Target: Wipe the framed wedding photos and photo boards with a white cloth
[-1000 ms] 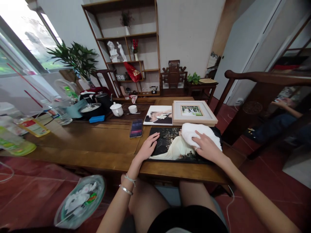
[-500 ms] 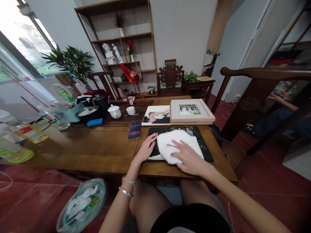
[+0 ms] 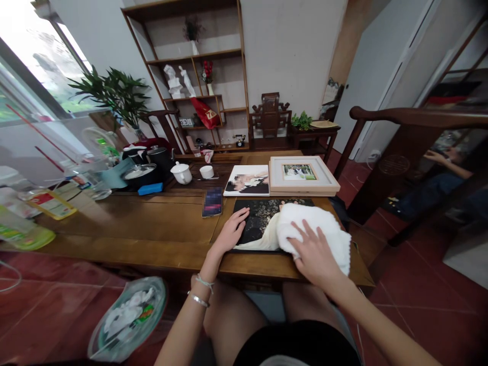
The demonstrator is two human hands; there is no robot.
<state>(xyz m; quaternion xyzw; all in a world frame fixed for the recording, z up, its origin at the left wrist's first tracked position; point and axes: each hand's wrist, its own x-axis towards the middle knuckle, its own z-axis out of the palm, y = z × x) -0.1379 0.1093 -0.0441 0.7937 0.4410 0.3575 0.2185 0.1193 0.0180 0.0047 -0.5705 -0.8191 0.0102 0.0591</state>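
A dark photo print with a pale dress trailing across its lower part lies flat on the wooden table's near edge. My left hand rests open on its left side, fingers stretched out. On the right, a fluffy white cloth covers much of the print and hangs past its right edge. My right hand lies on top of that cloth with fingers spread, pressing it flat; the thumb's tip is hard to see. The print's right part is hidden under the cloth.
Behind the print are a white-backed photo panel and a light wood picture frame. A phone lies left of them. Further left stand a white teapot, a blue block and bottles. A lined bin stands below.
My right hand and the white cloth have slid to the right across the print, uncovering its middle and the pale dress. My left hand stays in place.
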